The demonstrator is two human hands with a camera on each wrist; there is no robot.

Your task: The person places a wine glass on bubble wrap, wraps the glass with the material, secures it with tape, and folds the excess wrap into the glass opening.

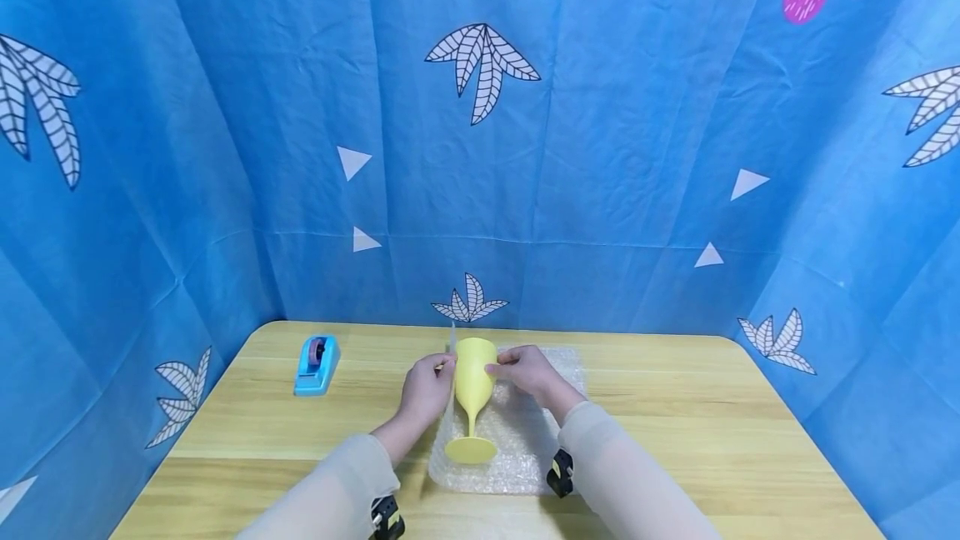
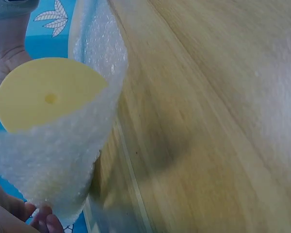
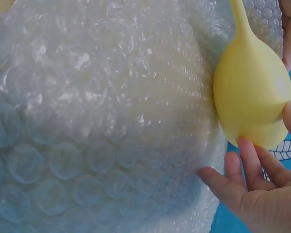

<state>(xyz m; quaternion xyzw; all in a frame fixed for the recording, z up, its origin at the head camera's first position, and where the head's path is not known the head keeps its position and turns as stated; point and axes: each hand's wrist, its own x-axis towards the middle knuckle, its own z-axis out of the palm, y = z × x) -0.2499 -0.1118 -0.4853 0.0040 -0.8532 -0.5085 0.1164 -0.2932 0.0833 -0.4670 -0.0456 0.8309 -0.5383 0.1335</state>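
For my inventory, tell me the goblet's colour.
The goblet is yellow; the head view shows it best, whole.

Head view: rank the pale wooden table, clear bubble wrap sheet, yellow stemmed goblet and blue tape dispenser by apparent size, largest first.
1. Pale wooden table
2. Clear bubble wrap sheet, partly hidden
3. Yellow stemmed goblet
4. Blue tape dispenser

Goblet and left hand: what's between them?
A raised flap of bubble wrap, pinched by the left hand; the head and left wrist views show it.
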